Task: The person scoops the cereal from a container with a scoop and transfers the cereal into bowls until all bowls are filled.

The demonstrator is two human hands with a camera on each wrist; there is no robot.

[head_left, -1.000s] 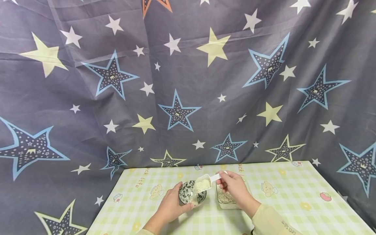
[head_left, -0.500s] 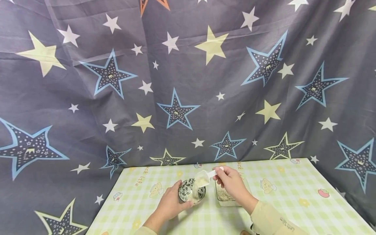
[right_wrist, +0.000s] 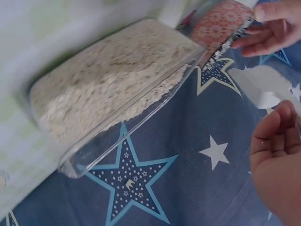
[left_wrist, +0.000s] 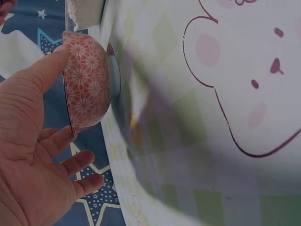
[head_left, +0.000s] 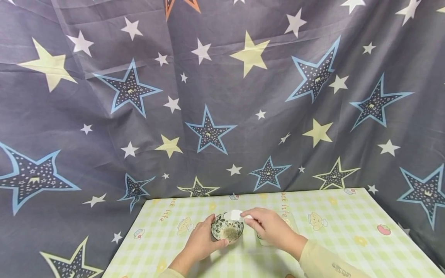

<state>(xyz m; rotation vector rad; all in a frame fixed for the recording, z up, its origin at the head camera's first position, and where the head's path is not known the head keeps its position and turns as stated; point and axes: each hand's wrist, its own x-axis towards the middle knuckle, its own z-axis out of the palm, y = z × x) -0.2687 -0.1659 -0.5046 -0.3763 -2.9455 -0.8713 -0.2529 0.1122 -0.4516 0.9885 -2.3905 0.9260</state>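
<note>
My left hand holds a small bowl at its rim, thumb on the near side and fingers on the far side. In the left wrist view the bowl's outside shows red with white flowers; its inside is black-and-white patterned. A small heap of pale flakes lies in the bowl. My right hand pinches the handle of a white scoop, which is turned over above the bowl's far right rim. The right wrist view shows the scoop's white underside.
A clear rectangular container of oat flakes stands right of the bowl, mostly under my right hand in the head view. The table has a green checked cloth. Behind it hangs a dark star-patterned curtain.
My right hand has rolled the scoop over above the bowl, and its flakes have dropped into the bowl. The left hand keeps its hold on the rim.
</note>
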